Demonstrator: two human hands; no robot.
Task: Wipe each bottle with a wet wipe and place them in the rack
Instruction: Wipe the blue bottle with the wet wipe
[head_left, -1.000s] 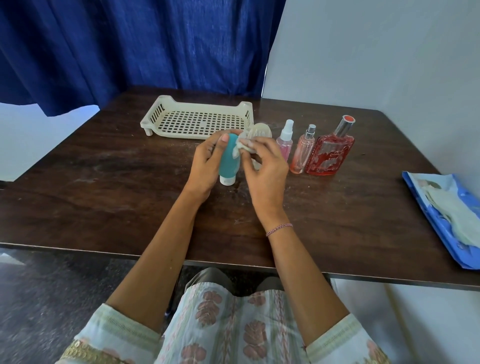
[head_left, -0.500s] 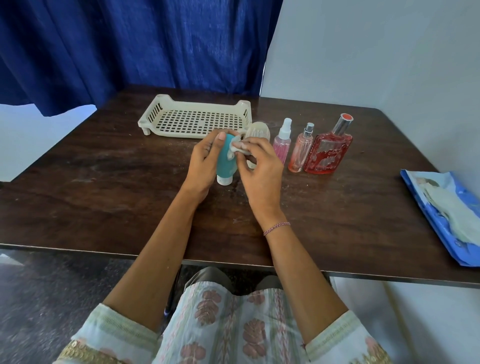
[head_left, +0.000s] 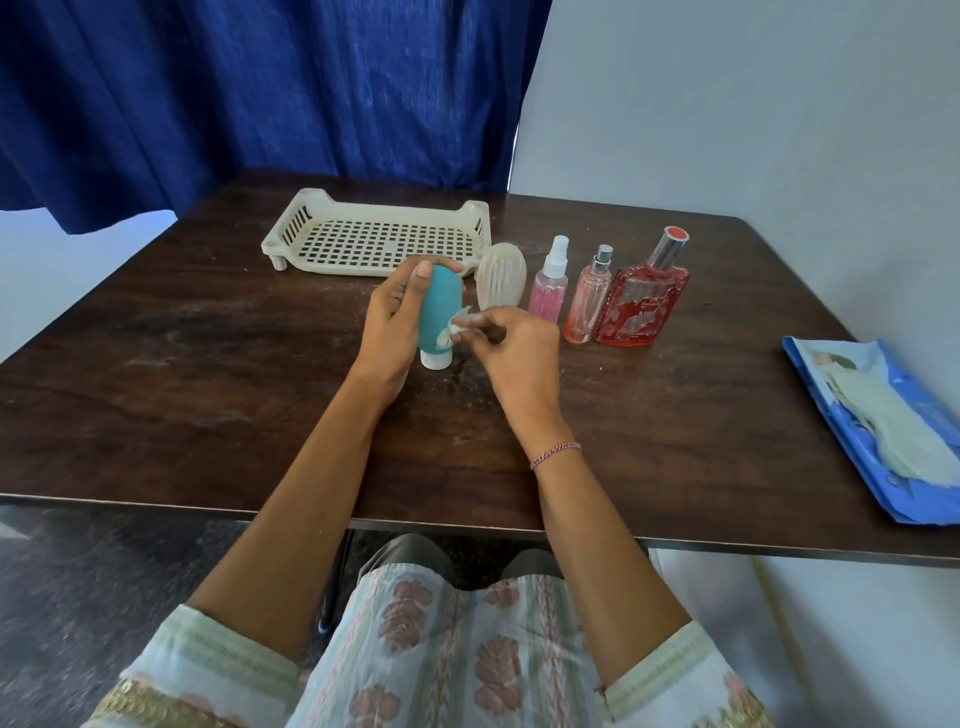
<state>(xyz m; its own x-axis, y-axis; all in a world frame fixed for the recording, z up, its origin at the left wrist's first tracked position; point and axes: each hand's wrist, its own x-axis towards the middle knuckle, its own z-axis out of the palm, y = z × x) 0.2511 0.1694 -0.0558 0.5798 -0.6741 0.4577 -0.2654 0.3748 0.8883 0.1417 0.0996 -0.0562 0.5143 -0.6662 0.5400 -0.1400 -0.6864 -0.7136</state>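
Note:
A teal squeeze bottle (head_left: 440, 312) stands cap-down on the dark wooden table (head_left: 208, 374), gripped by my left hand (head_left: 395, 322) with the thumb on its top. My right hand (head_left: 511, 348) pinches a small crumpled white wet wipe (head_left: 458, 327) against the bottle's lower right side. Behind them a cream slotted rack (head_left: 379, 239) lies with nothing in it. To its right stand a cream ribbed bottle (head_left: 501, 275), a pink spray bottle (head_left: 549, 280), a slim pink perfume bottle (head_left: 588, 299) and a large red perfume bottle (head_left: 644, 296).
A blue wet-wipe pack (head_left: 883, 431), open with a wipe showing, lies at the table's right edge. A blue curtain (head_left: 260, 88) hangs behind the table and a pale wall (head_left: 753, 104) rises on the right. My lap is under the near edge.
My right hand has slid the wipe down from the bottle's top to its lower side. The cream ribbed bottle behind is now uncovered.

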